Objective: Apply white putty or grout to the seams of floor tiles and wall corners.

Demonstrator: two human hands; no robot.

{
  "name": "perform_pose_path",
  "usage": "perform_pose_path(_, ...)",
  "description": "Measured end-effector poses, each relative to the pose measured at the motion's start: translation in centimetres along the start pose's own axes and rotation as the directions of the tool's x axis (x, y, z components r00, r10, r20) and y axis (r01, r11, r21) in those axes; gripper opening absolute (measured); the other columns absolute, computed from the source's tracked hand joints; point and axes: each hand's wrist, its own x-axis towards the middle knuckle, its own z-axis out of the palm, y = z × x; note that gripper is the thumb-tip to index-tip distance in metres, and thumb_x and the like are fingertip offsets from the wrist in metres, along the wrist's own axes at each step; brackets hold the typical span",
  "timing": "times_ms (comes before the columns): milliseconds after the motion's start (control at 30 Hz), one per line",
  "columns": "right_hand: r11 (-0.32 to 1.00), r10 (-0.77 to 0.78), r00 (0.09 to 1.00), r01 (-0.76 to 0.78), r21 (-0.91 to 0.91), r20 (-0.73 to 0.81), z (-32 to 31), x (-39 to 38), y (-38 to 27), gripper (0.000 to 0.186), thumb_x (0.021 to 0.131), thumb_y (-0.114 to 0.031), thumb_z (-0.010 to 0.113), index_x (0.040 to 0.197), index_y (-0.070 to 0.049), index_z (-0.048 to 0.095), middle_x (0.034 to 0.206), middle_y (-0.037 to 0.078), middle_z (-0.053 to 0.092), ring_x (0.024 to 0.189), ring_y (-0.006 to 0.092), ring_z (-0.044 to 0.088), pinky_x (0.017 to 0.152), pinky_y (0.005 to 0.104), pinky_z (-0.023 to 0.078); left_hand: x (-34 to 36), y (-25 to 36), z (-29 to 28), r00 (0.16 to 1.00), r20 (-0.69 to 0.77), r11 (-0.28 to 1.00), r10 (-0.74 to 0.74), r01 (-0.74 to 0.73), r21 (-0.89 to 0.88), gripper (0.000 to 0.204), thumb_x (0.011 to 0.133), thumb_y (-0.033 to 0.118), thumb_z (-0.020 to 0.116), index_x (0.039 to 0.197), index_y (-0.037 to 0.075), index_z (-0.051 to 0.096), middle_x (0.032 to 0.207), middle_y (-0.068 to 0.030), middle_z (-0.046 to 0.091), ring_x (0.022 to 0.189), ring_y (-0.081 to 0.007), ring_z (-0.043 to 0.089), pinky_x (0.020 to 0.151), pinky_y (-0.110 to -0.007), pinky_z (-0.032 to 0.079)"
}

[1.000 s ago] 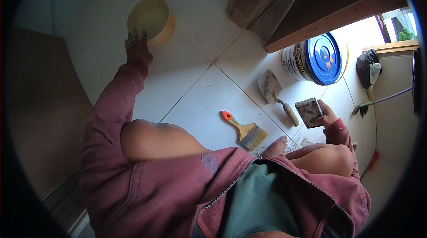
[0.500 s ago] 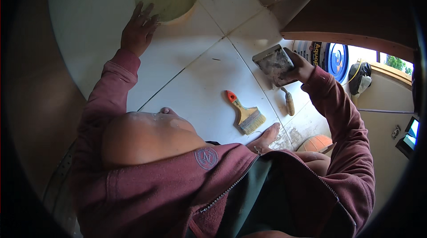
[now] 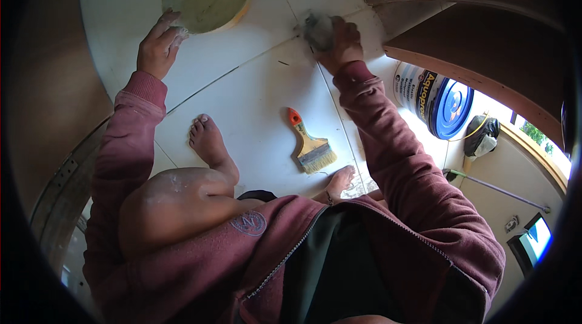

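Observation:
My right hand [image 3: 344, 46] is closed around a grey, smeared wide scraper [image 3: 319, 32], blurred by motion, held low over the tile joint in the white floor [image 3: 242, 100]. At the left, my left hand [image 3: 159, 50] is beside the rim of a round yellowish basin [image 3: 247, 4] that holds pale greyish-green stuff. Its fingers are curled together around a small whitish bit [image 3: 180, 33] too unclear to name. Between my feet and the scraper lies a wide paintbrush [image 3: 311, 144] with an orange-tipped handle, touched by neither hand.
Brown wooden furniture [image 3: 479, 51] overhangs the right side. Beneath it stands a white bucket with a blue lid [image 3: 453, 109], and a black plastic bag [image 3: 482, 136] is near it. My bare left foot [image 3: 209, 139] rests on the tiles. A lit screen [image 3: 536, 238] is at the far right.
My right hand has swung left and forward with the scraper, down toward the tile joint. My left hand has drawn back from inside the basin, its fingers now curled. The wooden-handled tool is hidden now.

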Motion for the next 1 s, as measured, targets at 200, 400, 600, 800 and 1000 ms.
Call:
perform_pose_path(200,0.974,-0.21,0.698,0.086,0.211,0.684,-0.2,-5.0,-2.9,0.077,0.05,-0.026,0.075,0.118,-0.012,0.042,0.102,0.017,0.052,0.099,0.0373,0.053,0.087,0.0407,0.044,-8.5,2.8,-4.3,0.971,-0.098,0.976,-0.216,0.219,0.017,0.014,0.073,-0.004,0.058,0.087,-0.001,0.057,0.107,-0.0124,0.055,0.105,-0.0304,0.054,0.084,-0.036,0.046)
perform_pose_path(400,0.795,-0.191,0.875,-0.128,0.593,0.445,-5.7,2.4,-4.5,0.06,0.052,-0.014,0.074,0.104,0.002,0.048,0.087,0.014,0.058,0.082,0.0234,0.057,0.072,0.0311,0.046,-15.2,8.6,-6.5,0.914,-0.151,0.926,-0.377,0.378,-0.024,0.012,0.073,-0.005,0.058,0.085,-0.002,0.055,0.104,-0.0141,0.054,0.104,-0.0323,0.054,0.083,-0.036,0.047)
perform_pose_path(600,0.556,-0.397,0.776,-0.222,0.801,0.49,-5.0,0.4,-7.9,0.059,0.064,-0.017,0.073,0.112,0.002,0.044,0.096,0.011,0.057,0.083,0.0186,0.056,0.075,0.0318,0.046,-22.0,14.0,-4.1,0.947,0.003,0.938,-0.32,0.318,-0.14,0.01,0.07,0.004,0.063,0.079,0.004,0.057,0.107,-0.0104,0.053,0.108,-0.0301,0.052,0.084,-0.037,0.046)
perform_pose_path(800,0.769,-0.639,0.411,0.346,0.537,0.65,-3.3,-4.6,-17.9,0.068,0.065,-0.036,0.074,0.114,-0.001,0.042,0.096,0.015,0.059,0.087,0.023,0.058,0.078,0.0329,0.045,-25.7,15.2,-2.4,0.926,0.088,0.917,-0.368,0.377,-0.132,0.014,0.066,0.007,0.067,0.075,0.005,0.056,0.12,-0.009,0.048,0.117,-0.0307,0.043,0.084,-0.038,0.043)
perform_pose_path(1000,0.597,-0.523,0.575,0.774,-0.211,0.629,2.9,-13.4,-21.6,0.08,0.062,-0.045,0.07,0.122,-0.003,0.04,0.108,0.019,0.055,0.095,0.0322,0.057,0.083,0.0395,0.046,-25.4,13.5,-4.2,0.894,-0.039,0.867,-0.446,0.42,-0.27,0.027,0.066,0.007,0.068,0.085,0.004,0.05,0.122,-0.0129,0.046,0.115,-0.031,0.045,0.089,-0.036,0.045)
